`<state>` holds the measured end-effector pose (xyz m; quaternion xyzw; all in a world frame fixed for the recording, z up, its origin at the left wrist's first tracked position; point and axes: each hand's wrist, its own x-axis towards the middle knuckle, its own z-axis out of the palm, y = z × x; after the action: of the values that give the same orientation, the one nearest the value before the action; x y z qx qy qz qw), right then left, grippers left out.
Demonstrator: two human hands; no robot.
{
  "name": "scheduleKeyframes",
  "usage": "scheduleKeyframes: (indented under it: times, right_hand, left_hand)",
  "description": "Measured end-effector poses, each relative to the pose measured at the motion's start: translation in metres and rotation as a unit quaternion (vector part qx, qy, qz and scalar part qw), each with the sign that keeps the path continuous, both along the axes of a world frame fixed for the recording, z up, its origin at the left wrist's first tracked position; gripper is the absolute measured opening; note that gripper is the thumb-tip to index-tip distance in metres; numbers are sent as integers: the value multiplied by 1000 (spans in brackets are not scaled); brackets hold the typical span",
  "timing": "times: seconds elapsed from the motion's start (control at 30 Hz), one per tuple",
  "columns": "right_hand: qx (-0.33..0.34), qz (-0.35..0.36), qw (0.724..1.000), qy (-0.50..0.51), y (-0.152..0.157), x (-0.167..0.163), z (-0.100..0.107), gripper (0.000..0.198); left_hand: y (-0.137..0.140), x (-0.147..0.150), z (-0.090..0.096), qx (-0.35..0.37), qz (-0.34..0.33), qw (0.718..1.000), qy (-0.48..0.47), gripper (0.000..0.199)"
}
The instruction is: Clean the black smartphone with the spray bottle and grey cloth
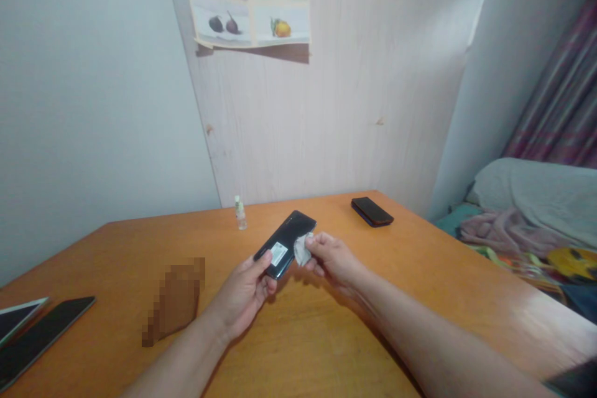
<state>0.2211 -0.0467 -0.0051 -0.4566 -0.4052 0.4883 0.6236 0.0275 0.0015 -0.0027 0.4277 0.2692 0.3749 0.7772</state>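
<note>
Held phone (288, 240) points away (lengthwise, rightward).

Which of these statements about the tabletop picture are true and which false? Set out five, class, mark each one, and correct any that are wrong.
1. The left hand holds a dark phone. True.
2. The right hand is empty. False: it pinches a white cloth or tissue.
3. A small clear bottle stands on the table. True.
4. The fruit poster lies on the table. False: it hangs on the wall.
5. A white label is on the phone. True.
</note>
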Motion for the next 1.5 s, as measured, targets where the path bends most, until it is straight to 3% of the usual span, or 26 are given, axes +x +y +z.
scheduleKeyframes:
  times: [0.13,0.3,0.37,0.6,0.67,0.77,0.87,1.07,1.13,1.23,1.3,1.5]
  right_hand:
    - [-4,48,999,11,-6,-9,1,44]
    - [35,-68,996,43,1,24,21,45]
    - [37,-75,995,52,1,26,21,46]
    - [-7,117,992,36,-15,-27,-7,45]
    - [-11,90,996,21,-14,-23,-3,44]
    - [8,-33,999,16,-6,3,9,44]
    - [14,-96,995,39,-1,17,14,43]
    - [-19,74,997,12,-9,-17,-4,41]
    - [-12,28,1000,-4,-8,-14,-1,41]
    - [-37,-131,990,-41,-4,6,10,39]
    - [-49,-183,979,-70,-1,15,14,39]
    - [63,-142,972,-176,1,10,3,44]
  left_hand:
    - [3,-3,3,-15,-11,1000,-11,18]
    - [1,-5,5,-26,-52,998,5,21]
    - [-1,-4,5,-30,-59,998,6,22]
    - [0,-3,4,-2,-59,998,-36,23]
    - [1,-3,3,3,-55,998,-24,24]
    - [1,-4,2,-1,-50,999,4,23]
    - [-3,-3,3,11,-59,998,24,27]
    - [-8,-1,3,59,-61,995,50,34]
    - [-9,0,1,70,-65,993,62,35]
    - [-11,1,-2,83,-69,990,88,33]
    - [-12,1,-4,94,-73,987,103,34]
    - [-11,-1,-2,139,-55,981,123,35]
